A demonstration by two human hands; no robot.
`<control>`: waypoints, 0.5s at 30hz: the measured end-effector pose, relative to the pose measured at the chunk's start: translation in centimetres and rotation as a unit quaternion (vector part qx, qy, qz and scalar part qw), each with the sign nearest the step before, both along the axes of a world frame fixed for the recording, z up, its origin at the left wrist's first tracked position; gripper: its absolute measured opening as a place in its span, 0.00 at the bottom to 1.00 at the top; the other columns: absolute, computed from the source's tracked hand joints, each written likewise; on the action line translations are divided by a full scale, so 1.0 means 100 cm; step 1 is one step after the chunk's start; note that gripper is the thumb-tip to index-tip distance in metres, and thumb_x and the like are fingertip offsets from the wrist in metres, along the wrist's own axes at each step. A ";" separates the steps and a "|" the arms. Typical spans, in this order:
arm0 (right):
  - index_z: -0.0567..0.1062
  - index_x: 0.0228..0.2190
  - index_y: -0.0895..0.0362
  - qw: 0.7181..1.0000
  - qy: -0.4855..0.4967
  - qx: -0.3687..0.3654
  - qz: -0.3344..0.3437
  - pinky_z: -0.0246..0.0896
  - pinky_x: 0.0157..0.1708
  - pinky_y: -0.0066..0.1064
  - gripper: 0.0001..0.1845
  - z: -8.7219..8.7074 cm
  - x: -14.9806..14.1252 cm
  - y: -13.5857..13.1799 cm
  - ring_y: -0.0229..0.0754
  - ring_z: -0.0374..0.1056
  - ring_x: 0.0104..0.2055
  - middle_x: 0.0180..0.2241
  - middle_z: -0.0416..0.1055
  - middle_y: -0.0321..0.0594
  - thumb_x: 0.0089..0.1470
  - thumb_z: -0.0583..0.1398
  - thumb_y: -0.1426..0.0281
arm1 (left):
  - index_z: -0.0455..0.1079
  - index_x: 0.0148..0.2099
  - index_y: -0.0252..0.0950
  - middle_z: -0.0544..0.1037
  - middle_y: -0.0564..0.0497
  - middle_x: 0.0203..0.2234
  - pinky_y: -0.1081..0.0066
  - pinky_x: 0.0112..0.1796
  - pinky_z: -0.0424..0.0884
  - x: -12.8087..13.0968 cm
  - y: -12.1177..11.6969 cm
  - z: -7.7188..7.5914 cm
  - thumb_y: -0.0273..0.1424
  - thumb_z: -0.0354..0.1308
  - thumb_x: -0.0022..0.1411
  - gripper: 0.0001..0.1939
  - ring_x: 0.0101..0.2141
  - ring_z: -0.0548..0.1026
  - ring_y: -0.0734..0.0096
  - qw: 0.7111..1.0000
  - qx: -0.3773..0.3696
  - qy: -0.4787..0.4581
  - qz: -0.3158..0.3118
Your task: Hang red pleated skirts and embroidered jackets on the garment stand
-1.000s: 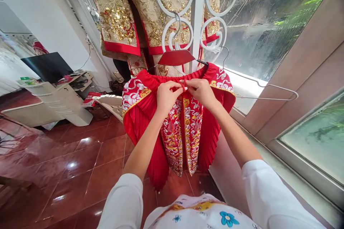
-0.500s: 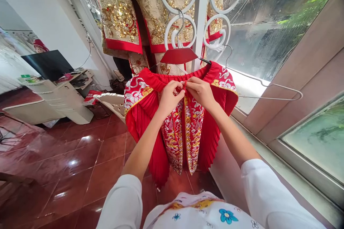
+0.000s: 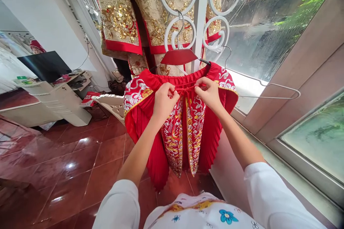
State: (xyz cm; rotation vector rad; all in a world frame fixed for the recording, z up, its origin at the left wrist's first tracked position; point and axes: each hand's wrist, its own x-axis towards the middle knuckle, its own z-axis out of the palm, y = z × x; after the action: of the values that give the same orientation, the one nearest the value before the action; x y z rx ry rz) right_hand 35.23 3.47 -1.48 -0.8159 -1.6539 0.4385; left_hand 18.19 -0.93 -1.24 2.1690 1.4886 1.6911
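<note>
Drawing the red cord [image 3: 183,89] evenly, left hand [image 3: 165,102] and right hand [image 3: 209,94] each pinching one side, should centre the knot [image 3: 186,93] below the waistband [image 3: 172,79] of the skirt [image 3: 156,164] hung from the hanger [image 3: 179,57].

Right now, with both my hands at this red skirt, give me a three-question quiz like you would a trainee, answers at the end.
1. True or false: the skirt hangs from a hanger.
2. Which is nearer the window: the left hand or the right hand?
3. Fill in: the knot in the cord sits ____ the two hands.

Key: 1. True. 2. The right hand. 3. Between.
</note>
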 end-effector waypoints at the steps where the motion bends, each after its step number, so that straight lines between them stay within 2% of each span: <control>1: 0.65 0.22 0.56 0.997 0.044 -0.057 0.034 0.51 0.19 0.26 0.01 0.000 -0.004 -0.002 0.33 0.57 0.19 0.19 0.62 0.33 0.42 0.55 0.72 | 0.59 0.30 0.36 0.70 0.52 0.27 0.73 0.30 0.65 0.004 0.002 0.000 0.25 0.52 0.54 0.04 0.25 0.67 0.77 0.997 -0.022 -0.059 -0.043; 4: 0.64 0.24 0.56 0.967 0.143 -0.186 0.103 0.46 0.14 0.23 0.04 0.001 -0.012 -0.004 0.31 0.55 0.14 0.13 0.57 0.29 0.44 0.56 0.68 | 0.59 0.33 0.37 0.68 0.56 0.23 0.76 0.23 0.62 0.013 0.006 0.002 0.28 0.53 0.55 0.05 0.19 0.65 0.80 0.960 -0.100 -0.215 -0.151; 6: 0.63 0.23 0.55 0.954 0.176 -0.209 0.124 0.43 0.12 0.22 0.06 0.005 -0.007 -0.004 0.28 0.50 0.12 0.13 0.54 0.26 0.45 0.56 0.68 | 0.57 0.35 0.38 0.64 0.59 0.19 0.78 0.19 0.58 0.014 0.008 0.005 0.28 0.52 0.56 0.05 0.15 0.60 0.83 0.928 -0.144 -0.279 -0.201; 8: 0.62 0.21 0.56 0.947 0.146 -0.232 0.166 0.38 0.11 0.22 0.06 0.011 0.006 -0.003 0.26 0.44 0.11 0.12 0.53 0.26 0.45 0.56 0.69 | 0.57 0.34 0.38 0.60 0.61 0.17 0.79 0.16 0.53 0.009 0.009 0.007 0.29 0.52 0.56 0.05 0.13 0.54 0.85 0.907 -0.174 -0.306 -0.232; 10: 0.62 0.19 0.56 0.927 0.061 -0.286 0.235 0.32 0.11 0.22 0.07 0.017 0.021 -0.001 0.25 0.41 0.11 0.13 0.54 0.27 0.44 0.56 0.71 | 0.57 0.34 0.38 0.59 0.62 0.16 0.79 0.15 0.50 0.003 0.007 0.008 0.30 0.53 0.55 0.06 0.12 0.51 0.86 0.900 -0.189 -0.307 -0.247; 12: 0.61 0.18 0.57 0.893 -0.004 -0.337 0.298 0.29 0.11 0.22 0.07 0.019 0.033 0.001 0.25 0.41 0.12 0.13 0.55 0.28 0.42 0.56 0.73 | 0.59 0.33 0.37 0.60 0.62 0.16 0.80 0.15 0.49 -0.002 0.006 0.009 0.29 0.55 0.53 0.07 0.12 0.51 0.86 0.903 -0.200 -0.287 -0.249; 13: 0.61 0.18 0.57 0.883 -0.011 -0.345 0.319 0.30 0.12 0.22 0.08 0.018 0.036 0.002 0.26 0.43 0.13 0.14 0.56 0.29 0.42 0.57 0.73 | 0.59 0.33 0.37 0.61 0.61 0.16 0.80 0.15 0.49 -0.003 0.005 0.009 0.29 0.56 0.53 0.07 0.12 0.52 0.86 0.907 -0.201 -0.277 -0.246; 15: 0.63 0.18 0.58 0.887 0.029 -0.317 0.335 0.34 0.13 0.22 0.08 0.014 0.035 0.002 0.26 0.46 0.14 0.17 0.62 0.31 0.42 0.58 0.71 | 0.60 0.32 0.36 0.61 0.61 0.15 0.80 0.15 0.50 -0.002 0.005 0.008 0.29 0.56 0.52 0.06 0.13 0.53 0.86 0.913 -0.197 -0.266 -0.238</control>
State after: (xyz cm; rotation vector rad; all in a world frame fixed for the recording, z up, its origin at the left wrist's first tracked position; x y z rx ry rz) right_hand 38.69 3.66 -0.08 -0.6501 -1.7218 1.5353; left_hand 17.97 -0.44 -0.40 1.5234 0.9473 1.4758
